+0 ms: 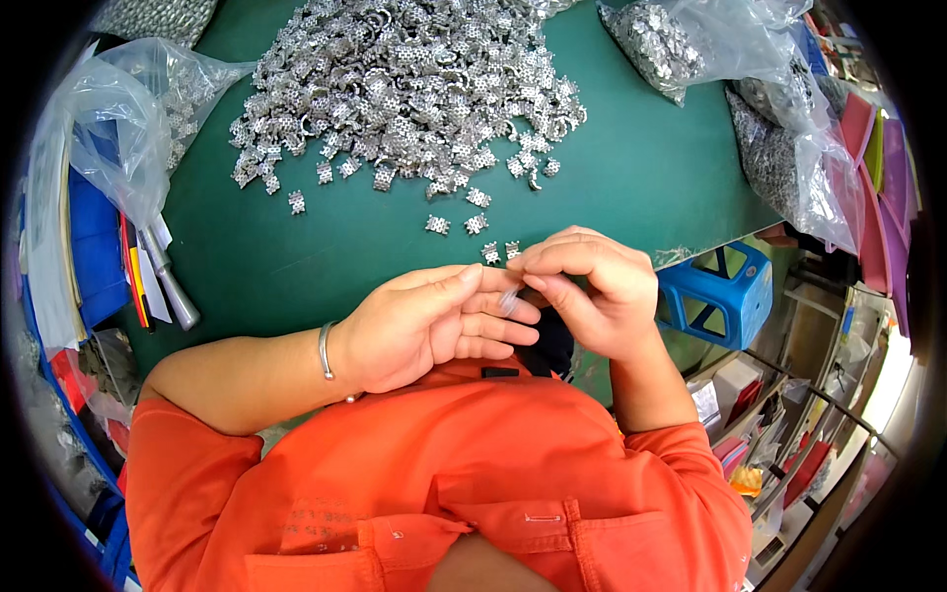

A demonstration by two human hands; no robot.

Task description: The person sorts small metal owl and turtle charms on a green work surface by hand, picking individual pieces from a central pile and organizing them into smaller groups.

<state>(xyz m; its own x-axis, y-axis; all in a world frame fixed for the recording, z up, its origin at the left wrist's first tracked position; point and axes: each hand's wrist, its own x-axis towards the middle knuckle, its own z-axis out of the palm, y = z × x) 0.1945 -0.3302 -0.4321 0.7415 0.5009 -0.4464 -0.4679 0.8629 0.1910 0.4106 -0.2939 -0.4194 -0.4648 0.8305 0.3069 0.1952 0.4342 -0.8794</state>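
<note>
Palm up at the table's near edge, my left hand (424, 321) has its fingers stretched out. Across those fingers lies a small, clear, blurred piece (508, 301), just beside my right fingertips. My right hand (597, 286) is closed in a pinch over the left fingertips; what sits between thumb and finger is too small to make out. Two small silvery perforated metal clips (501, 253) rest on the table right beyond my fingers. Several more loose clips (456, 223) lie farther off, before a large heap of the same clips (414, 89).
The green table (681, 158) carries clear plastic bags of metal parts at its back left (128, 109) and right (661, 44). Pens and a grey pointed tool (173, 286) are at the left. A blue stool (725, 296) and shelves (789, 424) stand to the right.
</note>
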